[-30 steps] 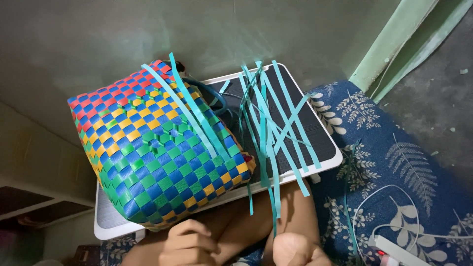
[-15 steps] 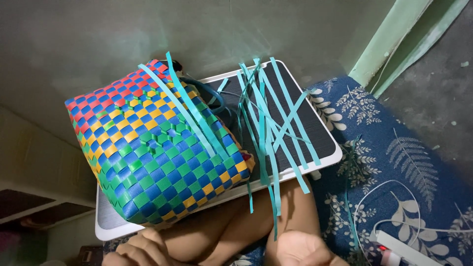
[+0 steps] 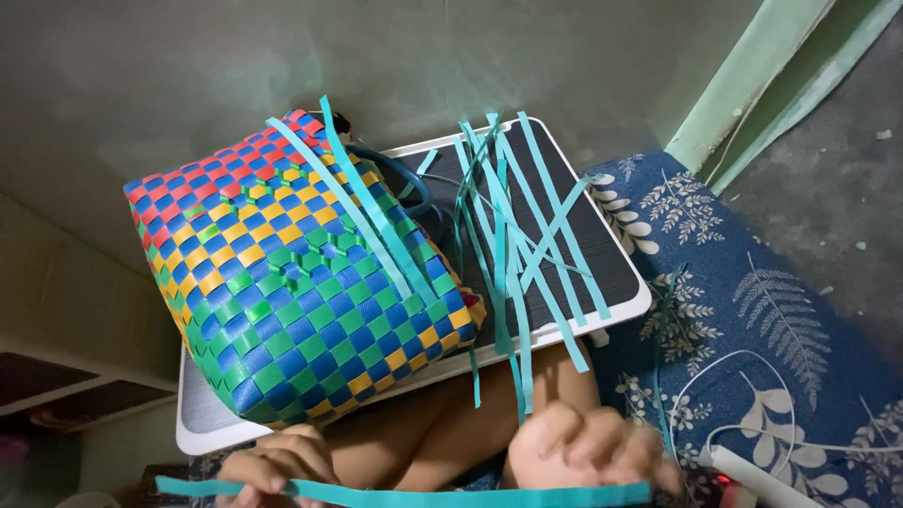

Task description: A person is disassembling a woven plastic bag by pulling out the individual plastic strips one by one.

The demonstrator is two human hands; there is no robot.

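Both hands now stretch a teal strip (image 3: 404, 493) below the woven basket (image 3: 296, 282), left hand (image 3: 275, 468) and right hand (image 3: 588, 452) fingers pinching its ends, so weaving material is in hand.

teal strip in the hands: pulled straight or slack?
Straight. The teal strip runs flat between the left hand and right hand, with no sag or curl.

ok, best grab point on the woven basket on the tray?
Probably the dark handle loop at the upper right end of the woven basket. The basket lies on its side on the white tray, so its walls are broad and flat. Come from the right, past the loose teal strips.
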